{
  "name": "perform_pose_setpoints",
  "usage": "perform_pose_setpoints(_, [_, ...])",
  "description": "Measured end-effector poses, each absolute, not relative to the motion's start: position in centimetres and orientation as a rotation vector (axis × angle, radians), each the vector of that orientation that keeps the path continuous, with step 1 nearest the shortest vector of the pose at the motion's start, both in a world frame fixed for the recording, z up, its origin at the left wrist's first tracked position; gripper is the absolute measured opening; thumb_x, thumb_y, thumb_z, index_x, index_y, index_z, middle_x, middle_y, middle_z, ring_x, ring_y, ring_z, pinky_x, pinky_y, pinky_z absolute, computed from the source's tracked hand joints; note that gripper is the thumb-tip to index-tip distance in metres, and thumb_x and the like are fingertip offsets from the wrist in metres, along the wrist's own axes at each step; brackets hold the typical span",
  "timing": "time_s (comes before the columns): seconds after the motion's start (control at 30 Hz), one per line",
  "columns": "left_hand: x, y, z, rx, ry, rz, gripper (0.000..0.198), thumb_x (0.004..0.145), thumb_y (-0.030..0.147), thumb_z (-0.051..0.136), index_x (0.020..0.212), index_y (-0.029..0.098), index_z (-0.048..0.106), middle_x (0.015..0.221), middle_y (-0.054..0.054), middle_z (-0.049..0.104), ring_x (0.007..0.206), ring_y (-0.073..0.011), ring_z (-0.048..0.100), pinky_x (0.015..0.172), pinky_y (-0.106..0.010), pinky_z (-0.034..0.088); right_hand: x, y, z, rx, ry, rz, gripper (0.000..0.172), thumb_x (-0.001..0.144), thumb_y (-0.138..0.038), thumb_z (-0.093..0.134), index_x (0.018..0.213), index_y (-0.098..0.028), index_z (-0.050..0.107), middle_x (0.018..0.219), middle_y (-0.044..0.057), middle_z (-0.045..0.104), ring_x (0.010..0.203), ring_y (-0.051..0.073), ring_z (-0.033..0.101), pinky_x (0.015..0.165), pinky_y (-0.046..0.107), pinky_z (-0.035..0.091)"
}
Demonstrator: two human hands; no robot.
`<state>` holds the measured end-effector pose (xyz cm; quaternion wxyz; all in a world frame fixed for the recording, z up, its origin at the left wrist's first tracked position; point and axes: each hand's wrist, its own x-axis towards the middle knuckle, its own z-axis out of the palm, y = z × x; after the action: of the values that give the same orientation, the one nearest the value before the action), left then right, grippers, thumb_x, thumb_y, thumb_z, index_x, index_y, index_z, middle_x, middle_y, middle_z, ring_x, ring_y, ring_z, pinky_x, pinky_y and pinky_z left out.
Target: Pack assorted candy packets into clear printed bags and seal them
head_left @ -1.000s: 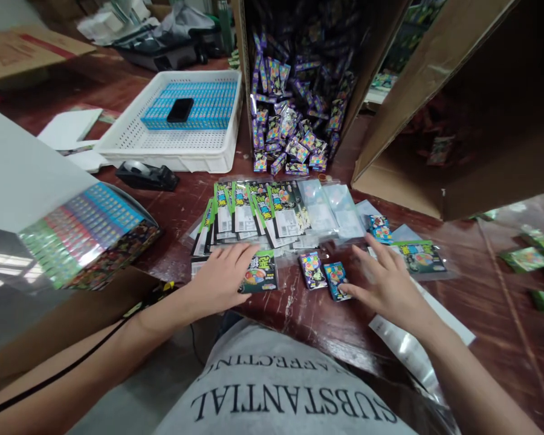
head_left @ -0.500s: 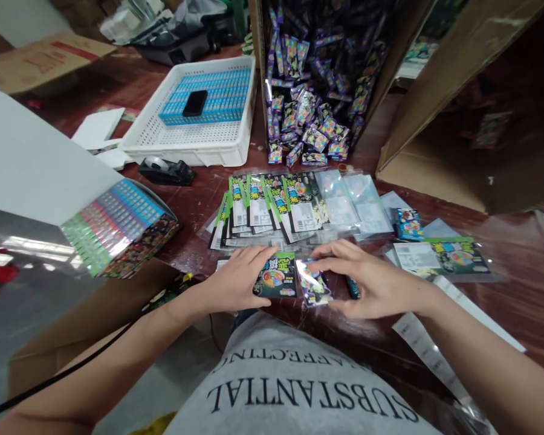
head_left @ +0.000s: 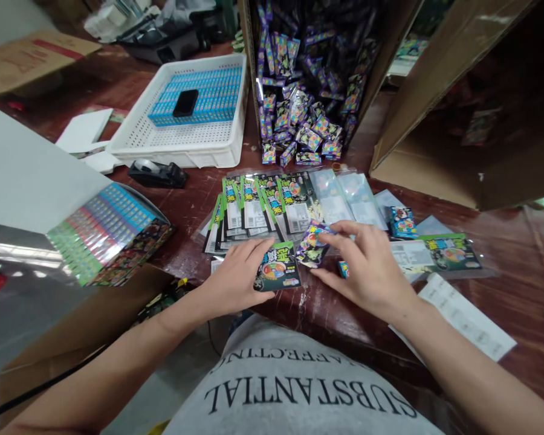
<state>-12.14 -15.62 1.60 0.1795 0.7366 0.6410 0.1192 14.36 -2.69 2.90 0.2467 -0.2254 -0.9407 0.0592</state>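
Note:
My left hand (head_left: pixel 238 275) grips a black and green printed card (head_left: pixel 278 270) at the table's front edge, thumb below and fingers over its left part. Between the thumb and fingers of my right hand (head_left: pixel 367 266) is a small purple and black printed packet (head_left: pixel 312 246), tilted and just right of the card. A small blue box (head_left: pixel 343 269) shows partly beneath my right palm. Just beyond both hands lie overlapping printed cards in clear bags (head_left: pixel 294 199), and clear plastic sleeves (head_left: pixel 360 196) fan out to their right.
A carton of purple packets (head_left: pixel 308 121) stands at the back, beside another open carton (head_left: pixel 435 169). A white basket (head_left: pixel 208 148) holds blue boxes and a phone (head_left: pixel 185 103). Nearby are a tape dispenser (head_left: pixel 158 174), a blue box (head_left: pixel 402 222) and a label sheet (head_left: pixel 466 317).
My right hand has raised the purple packet up and away from the table edge, and the packet has tilted. My left hand still grips the card. The view has shifted slightly.

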Motion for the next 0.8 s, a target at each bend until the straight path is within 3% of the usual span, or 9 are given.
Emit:
perform_pose_setpoints(0.27, [-12.4, -15.6, 1.6, 2.155, 1.771, 0.326, 0.101, 0.074, 0.040, 0.079, 0.156, 0.020, 0.024, 0.147, -0.017, 0.047, 0.135, -0.0355, 0.045, 0.112, -0.051, 0.037, 15.2, -3.2, 3.4, -0.438, -2.768, 0.532, 0.050, 0.084, -0.035, 0.075, 0.128, -0.018, 0.054, 0.132, 0.016, 0.055, 0.120, 0.034, 0.054, 0.104, 0.058, 0.043])
perform_pose_setpoints(0.4, [-12.4, -16.0, 1.4, 2.118, 1.731, 0.346, 0.102, 0.075, 0.041, 0.080, 0.157, 0.021, 0.023, 0.148, -0.017, 0.045, 0.137, -0.0349, 0.043, 0.114, -0.051, 0.036, 15.5, -2.9, 3.3, -0.364, -2.776, 0.667, 0.051, 0.085, -0.036, 0.074, 0.128, -0.022, 0.052, 0.136, 0.014, 0.054, 0.131, 0.032, 0.051, 0.119, 0.066, 0.025])
perform_pose_setpoints(0.5, [-12.8, -16.1, 1.5, 2.052, 1.774, 0.364, 0.101, 0.074, 0.040, 0.079, 0.156, 0.021, 0.024, 0.148, -0.017, 0.044, 0.137, -0.0356, 0.043, 0.114, -0.052, 0.036, 15.9, -2.7, 3.5, -0.411, -2.747, 0.714, 0.051, 0.085, -0.036, 0.074, 0.129, -0.023, 0.052, 0.138, 0.014, 0.054, 0.133, 0.033, 0.051, 0.121, 0.068, 0.018])
perform_pose_setpoints(0.7, [-13.5, -16.0, 2.6, 2.094, 1.712, 0.323, 0.100, 0.075, 0.042, 0.080, 0.156, 0.022, 0.026, 0.151, -0.017, 0.043, 0.138, -0.0363, 0.042, 0.115, -0.053, 0.035, 15.8, -1.1, 4.9, -0.233, -2.800, 1.027, 0.060, 0.082, -0.047, 0.077, 0.132, -0.026, 0.053, 0.138, 0.011, 0.057, 0.130, 0.030, 0.055, 0.121, 0.064, 0.024])
perform_pose_setpoints(0.8, [-13.3, -16.0, 2.8, 2.149, 1.602, 0.309, 0.098, 0.077, 0.042, 0.078, 0.157, 0.023, 0.025, 0.150, -0.016, 0.044, 0.139, -0.0353, 0.042, 0.115, -0.052, 0.034, 15.1, -0.5, 5.0, -0.179, -2.818, 1.018, 0.058, 0.082, -0.048, 0.076, 0.132, -0.026, 0.056, 0.139, 0.011, 0.058, 0.129, 0.030, 0.058, 0.122, 0.065, 0.021])
